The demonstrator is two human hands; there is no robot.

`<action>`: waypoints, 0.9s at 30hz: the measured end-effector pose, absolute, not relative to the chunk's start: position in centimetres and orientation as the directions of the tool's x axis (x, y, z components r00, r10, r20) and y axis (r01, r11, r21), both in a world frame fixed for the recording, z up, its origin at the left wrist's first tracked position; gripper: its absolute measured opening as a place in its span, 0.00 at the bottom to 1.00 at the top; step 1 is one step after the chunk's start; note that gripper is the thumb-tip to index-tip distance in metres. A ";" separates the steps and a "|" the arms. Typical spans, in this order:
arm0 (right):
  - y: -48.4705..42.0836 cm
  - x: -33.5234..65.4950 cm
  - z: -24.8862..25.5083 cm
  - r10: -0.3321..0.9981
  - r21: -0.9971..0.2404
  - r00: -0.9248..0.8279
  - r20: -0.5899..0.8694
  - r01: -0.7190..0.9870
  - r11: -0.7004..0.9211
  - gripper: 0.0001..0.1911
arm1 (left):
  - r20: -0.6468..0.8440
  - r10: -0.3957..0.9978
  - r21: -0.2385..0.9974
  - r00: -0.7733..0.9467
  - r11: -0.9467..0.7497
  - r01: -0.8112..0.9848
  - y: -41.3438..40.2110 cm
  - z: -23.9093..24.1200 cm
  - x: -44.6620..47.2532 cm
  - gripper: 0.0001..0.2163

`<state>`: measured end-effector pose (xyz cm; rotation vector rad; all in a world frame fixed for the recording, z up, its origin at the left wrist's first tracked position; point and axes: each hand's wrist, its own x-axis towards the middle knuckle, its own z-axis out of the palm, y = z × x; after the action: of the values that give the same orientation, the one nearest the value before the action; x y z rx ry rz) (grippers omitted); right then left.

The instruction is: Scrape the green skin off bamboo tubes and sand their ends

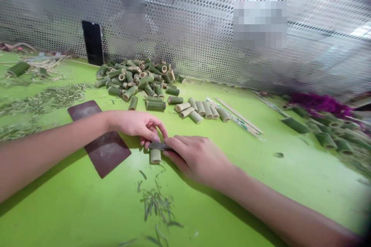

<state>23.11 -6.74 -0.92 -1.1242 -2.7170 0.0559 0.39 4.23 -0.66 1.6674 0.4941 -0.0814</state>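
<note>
A short bamboo piece (155,156), pale where its green skin is gone, points toward me near the middle of the green table. Its far end is in the fingers of my left hand (139,126), which curl over it from behind. From the right, my right hand (199,158) grips a small knife (156,146), its blade lying across the top of the bamboo. Part of the knife's handle is hidden inside my fingers. Thin green shavings (156,204) lie scattered on the table on my side of the piece. Under my left forearm rests a dark brown sheet of sandpaper (111,154).
Behind my hands stands a pile of green bamboo pieces (139,77), with several peeled pieces (207,109) to its right. A phone (93,43) leans on the perforated metal screen (185,27). More bamboo (327,139) and purple fibre (321,104) lie far right; shavings (55,96) cover the left.
</note>
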 end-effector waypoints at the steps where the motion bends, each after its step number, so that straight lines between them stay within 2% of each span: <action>1: -6.7 23.0 -1.0 0.704 -0.113 -0.692 0.161 0.695 0.710 0.15 | -0.329 0.276 0.928 0.903 -0.079 0.363 4.2 -0.6 0.4 0.17; 4: -6.8 22.8 -1.0 0.719 -0.153 -0.681 0.139 0.702 0.695 0.14 | -0.319 0.283 0.927 0.905 -0.106 0.360 4.2 -0.6 0.4 0.17; 8: -6.9 23.1 -0.6 0.730 -0.272 -0.680 0.067 0.691 0.670 0.13 | -0.312 0.251 0.932 0.916 -0.107 0.347 4.4 -0.7 0.3 0.15; 12: -7.7 23.6 -0.1 0.650 -0.396 -0.760 -0.022 0.604 0.692 0.12 | -0.316 0.231 0.939 0.920 -0.065 0.338 4.4 -0.7 0.2 0.14; 14: -8.2 23.8 -0.1 0.607 -0.423 -0.794 -0.020 0.557 0.715 0.13 | -0.320 0.235 0.936 0.918 -0.072 0.345 4.5 -0.7 0.2 0.16; 17: -8.4 23.9 -0.6 0.640 -0.391 -0.766 0.056 0.573 0.720 0.15 | -0.312 0.228 0.939 0.922 -0.072 0.335 4.6 -1.0 0.1 0.20; 20: -7.9 23.5 -1.0 0.721 -0.256 -0.684 0.112 0.681 0.686 0.15 | -0.287 0.238 0.944 0.928 -0.093 0.316 4.6 -1.2 0.1 0.22; 23: -7.3 23.0 -1.1 0.736 -0.149 -0.664 0.133 0.720 0.677 0.13 | -0.286 0.262 0.936 0.922 -0.129 0.327 4.4 -1.0 0.2 0.20; 27: -7.2 22.6 -1.1 0.718 -0.140 -0.679 0.154 0.705 0.696 0.12 | -0.331 0.330 0.892 0.884 -0.197 0.408 3.8 -0.5 0.5 0.20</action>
<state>22.63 -7.24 -1.06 -1.1497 -2.7084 0.1018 0.47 3.81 -0.52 1.8011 0.5562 -0.0771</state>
